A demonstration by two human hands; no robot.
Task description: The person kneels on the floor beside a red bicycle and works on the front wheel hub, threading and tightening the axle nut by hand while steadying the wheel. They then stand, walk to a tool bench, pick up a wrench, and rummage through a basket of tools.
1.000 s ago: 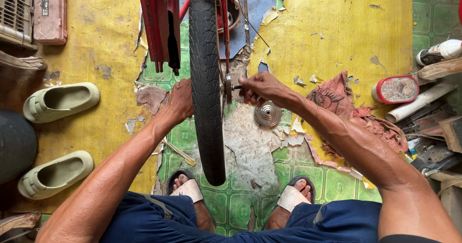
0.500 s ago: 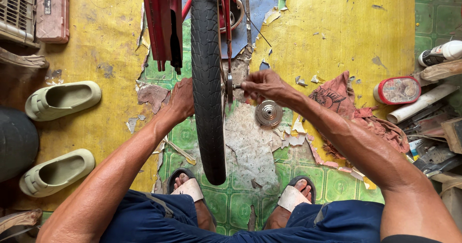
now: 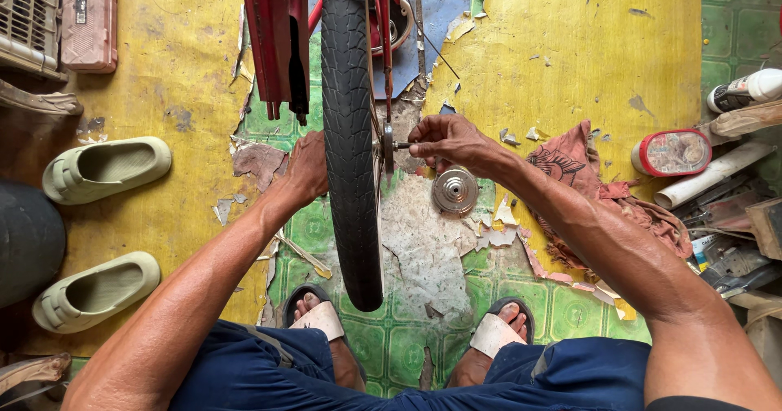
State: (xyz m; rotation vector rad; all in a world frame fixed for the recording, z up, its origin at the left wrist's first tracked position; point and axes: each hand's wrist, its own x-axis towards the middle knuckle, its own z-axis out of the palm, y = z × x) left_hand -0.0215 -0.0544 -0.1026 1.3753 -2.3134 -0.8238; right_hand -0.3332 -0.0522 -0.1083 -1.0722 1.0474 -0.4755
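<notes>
Wheel (image 3: 350, 134) upright, edge-on; axle (image 3: 401, 145) points right, pinched by right hand (image 3: 446, 140); left hand (image 3: 308, 167) grips hub side.

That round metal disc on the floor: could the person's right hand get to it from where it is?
Probably yes. The right hand is at the wheel axle, and the metal disc lies on the floor right beneath it, uncovered, with nothing between them.

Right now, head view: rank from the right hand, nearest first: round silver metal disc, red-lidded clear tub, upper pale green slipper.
1. Round silver metal disc: on the floor, just below the right hand.
2. Red-lidded clear tub: far right.
3. Upper pale green slipper: far left, beyond the black tyre.
</notes>
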